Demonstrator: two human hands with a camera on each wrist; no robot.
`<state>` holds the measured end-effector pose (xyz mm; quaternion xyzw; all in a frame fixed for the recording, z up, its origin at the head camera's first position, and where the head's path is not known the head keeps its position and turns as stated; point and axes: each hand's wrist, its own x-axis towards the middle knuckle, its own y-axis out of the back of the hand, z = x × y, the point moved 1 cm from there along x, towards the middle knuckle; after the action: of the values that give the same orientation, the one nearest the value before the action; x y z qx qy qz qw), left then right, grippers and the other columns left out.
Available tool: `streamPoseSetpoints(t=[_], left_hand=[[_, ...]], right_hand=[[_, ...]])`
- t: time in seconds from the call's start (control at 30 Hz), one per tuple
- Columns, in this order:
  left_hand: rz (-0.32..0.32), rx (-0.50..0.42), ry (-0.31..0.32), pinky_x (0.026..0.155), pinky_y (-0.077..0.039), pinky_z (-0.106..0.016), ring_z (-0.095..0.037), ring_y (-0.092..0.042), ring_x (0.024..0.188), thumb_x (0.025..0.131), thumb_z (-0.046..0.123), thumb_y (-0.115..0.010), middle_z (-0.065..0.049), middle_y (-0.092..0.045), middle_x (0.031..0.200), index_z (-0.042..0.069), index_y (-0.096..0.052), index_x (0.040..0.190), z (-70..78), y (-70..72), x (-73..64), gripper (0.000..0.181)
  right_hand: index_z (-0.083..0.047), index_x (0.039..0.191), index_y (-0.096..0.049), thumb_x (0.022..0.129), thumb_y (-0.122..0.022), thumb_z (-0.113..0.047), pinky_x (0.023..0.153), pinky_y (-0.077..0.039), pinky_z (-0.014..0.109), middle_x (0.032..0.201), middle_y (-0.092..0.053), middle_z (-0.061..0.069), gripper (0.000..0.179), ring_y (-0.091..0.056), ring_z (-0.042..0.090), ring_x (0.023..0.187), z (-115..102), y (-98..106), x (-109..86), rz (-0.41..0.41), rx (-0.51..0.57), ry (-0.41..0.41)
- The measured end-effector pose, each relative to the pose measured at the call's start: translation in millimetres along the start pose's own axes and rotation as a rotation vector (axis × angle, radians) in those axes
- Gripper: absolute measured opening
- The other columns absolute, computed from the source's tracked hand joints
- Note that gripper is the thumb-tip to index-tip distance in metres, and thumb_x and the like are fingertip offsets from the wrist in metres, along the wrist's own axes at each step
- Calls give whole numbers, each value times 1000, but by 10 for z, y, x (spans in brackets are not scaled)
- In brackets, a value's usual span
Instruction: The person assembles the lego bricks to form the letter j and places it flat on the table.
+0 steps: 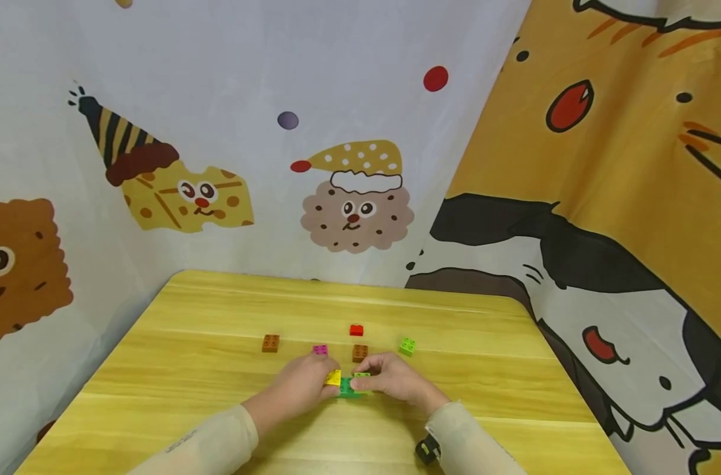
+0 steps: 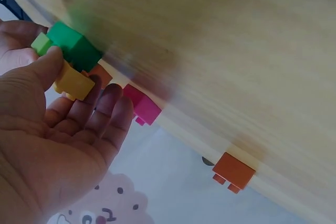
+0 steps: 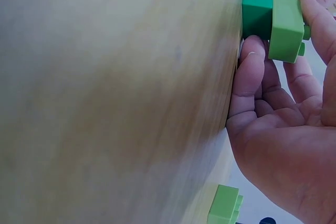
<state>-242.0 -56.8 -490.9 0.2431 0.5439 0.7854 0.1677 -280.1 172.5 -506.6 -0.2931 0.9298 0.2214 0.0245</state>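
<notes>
A dark green toy building brick (image 1: 346, 389) lies between the two hands near the middle of the table. My left hand (image 1: 297, 386) pinches a yellow brick (image 1: 334, 377) at the green brick's left end, thumb on the near side. At the right end, my right hand (image 1: 396, 379) holds a light green brick (image 3: 286, 27) between thumb and fingers. In the right wrist view, this brick sits against the studded side of the dark green brick (image 3: 257, 11). Whether either small brick is fully pressed on cannot be told. A pink brick (image 2: 142, 104) lies just beyond the left fingertips.
Past the hands, a brown brick (image 1: 360, 353), a red brick (image 1: 356, 330) and another light green brick (image 1: 407, 346) lie on the wooden table (image 1: 158, 376). A second brown brick (image 1: 270, 343) is farther left. A black object (image 1: 427, 450) shows beside the right sleeve. Printed cloth hangs behind.
</notes>
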Motion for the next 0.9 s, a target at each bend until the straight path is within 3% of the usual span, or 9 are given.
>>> streamPoseSetpoints(t=[0.9], left_hand=[[-40,93,-36,66,-53,-29,-10,-60,71,80,39,-82,4,-67,83,9,-71,103,41,45,12,39]], right_hand=[[-17,103,-73,86,-78,-36,66,-47,30,100,-68,3,26,-55,17,83,-2,-4,-11,0,-9,-8]])
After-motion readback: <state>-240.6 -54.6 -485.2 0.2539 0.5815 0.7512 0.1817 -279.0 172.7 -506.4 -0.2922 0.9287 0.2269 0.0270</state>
